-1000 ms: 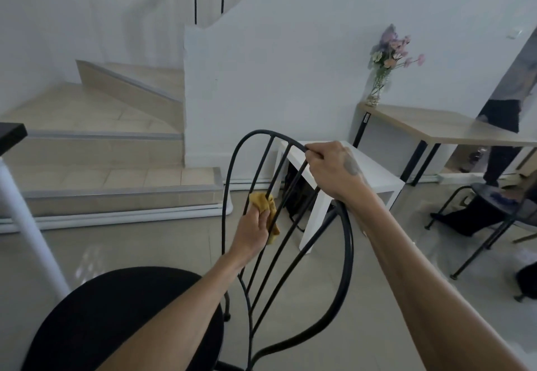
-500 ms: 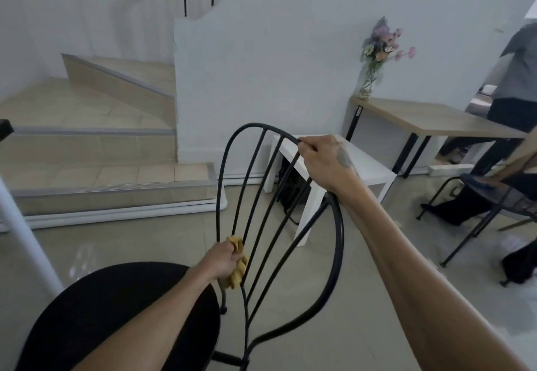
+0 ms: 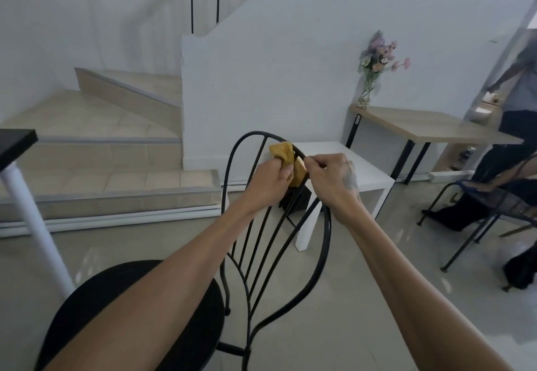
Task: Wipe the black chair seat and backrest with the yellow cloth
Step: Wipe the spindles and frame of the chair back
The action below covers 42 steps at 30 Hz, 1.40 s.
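Observation:
A black metal chair stands in front of me, its round black seat (image 3: 87, 312) at the lower left and its wire backrest (image 3: 325, 242) rising in the middle. My left hand (image 3: 270, 180) grips the yellow cloth (image 3: 286, 152) and holds it against the top of the backrest hoop. Right beside it, my right hand (image 3: 328, 178) grips the top rail of the backrest, fingers curled round the wire. The cloth drapes over the rail between both hands.
A small white side table (image 3: 357, 173) stands just behind the chair. A wooden table (image 3: 430, 129) with a flower vase (image 3: 367, 91) is at the right, with a person (image 3: 520, 85) and another black chair (image 3: 494, 196) there. Tiled stairs (image 3: 101, 149) rise on the left.
My left hand has carried the cloth up from the lower bars of the backrest to the top of the hoop, next to my right hand. The right hand kept its grip.

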Motion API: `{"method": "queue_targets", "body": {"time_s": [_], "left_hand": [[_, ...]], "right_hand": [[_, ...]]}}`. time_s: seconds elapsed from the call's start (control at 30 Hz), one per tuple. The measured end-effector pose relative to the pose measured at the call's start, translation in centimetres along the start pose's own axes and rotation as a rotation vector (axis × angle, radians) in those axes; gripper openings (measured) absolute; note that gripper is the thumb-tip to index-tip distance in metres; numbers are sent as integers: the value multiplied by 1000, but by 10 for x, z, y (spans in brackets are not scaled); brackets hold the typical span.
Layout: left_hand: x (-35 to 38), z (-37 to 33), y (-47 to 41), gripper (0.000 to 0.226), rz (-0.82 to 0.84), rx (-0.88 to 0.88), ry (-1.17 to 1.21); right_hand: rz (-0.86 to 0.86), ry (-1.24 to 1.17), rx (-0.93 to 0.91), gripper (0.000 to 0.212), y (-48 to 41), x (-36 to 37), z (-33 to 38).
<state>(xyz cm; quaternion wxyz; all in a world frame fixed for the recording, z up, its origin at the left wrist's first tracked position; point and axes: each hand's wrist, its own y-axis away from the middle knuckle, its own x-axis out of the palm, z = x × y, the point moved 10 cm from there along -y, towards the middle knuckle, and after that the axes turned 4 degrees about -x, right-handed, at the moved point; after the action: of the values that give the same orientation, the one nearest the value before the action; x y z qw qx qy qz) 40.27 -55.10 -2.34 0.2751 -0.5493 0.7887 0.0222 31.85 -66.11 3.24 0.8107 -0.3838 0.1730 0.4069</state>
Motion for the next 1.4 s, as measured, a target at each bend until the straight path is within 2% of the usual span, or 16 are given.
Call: {"method": "queue_targets", "body": {"time_s": [0.13,0.3,0.43,0.57,0.7,0.77,0.83,0.9,0.97,1.1,1.2,1.27,1.3,1.4], "left_hand": [[22,53,12,23,24,-76,15],[35,91,31,25,-26,-117,84],[62,158,68,24,41,-242,76],[89,224,108,22,104,-371,-49],[92,243,115,35,75,-358,-228],[93,251,114,27,132,-358,-355],[97,256,109,14,281,-377,-496],[84,247,105,15,356,-474,-480],[63,217,103,17,311,-509,-252],[10,102,96,23,51,-265,279],[6,22,83,24,106,-152,556],[12,-10,71,26,165,-109,497],[16,-21,66,28,186,-78,447],[20,-23,54,33,168,-39,342]], "right_hand": [[-31,-2,-7,41,-1,-2,3],[-49,-42,-20,48,-2,-4,1],[-52,-57,-23,47,-3,-2,-1],[-44,-94,-26,45,-3,2,-5],[-31,-132,-1,49,-3,5,-11],[-22,-152,12,49,-2,7,-11],[-25,-161,26,47,0,6,-13],[-46,-171,49,47,1,4,-16],[-61,-141,66,48,3,2,-18],[-82,-76,83,51,6,-5,-13],[86,-109,85,45,10,-3,-7],[182,-80,46,41,18,-3,-6],[178,-24,-2,40,22,-6,-3],[55,126,-135,41,26,-13,11]]}}
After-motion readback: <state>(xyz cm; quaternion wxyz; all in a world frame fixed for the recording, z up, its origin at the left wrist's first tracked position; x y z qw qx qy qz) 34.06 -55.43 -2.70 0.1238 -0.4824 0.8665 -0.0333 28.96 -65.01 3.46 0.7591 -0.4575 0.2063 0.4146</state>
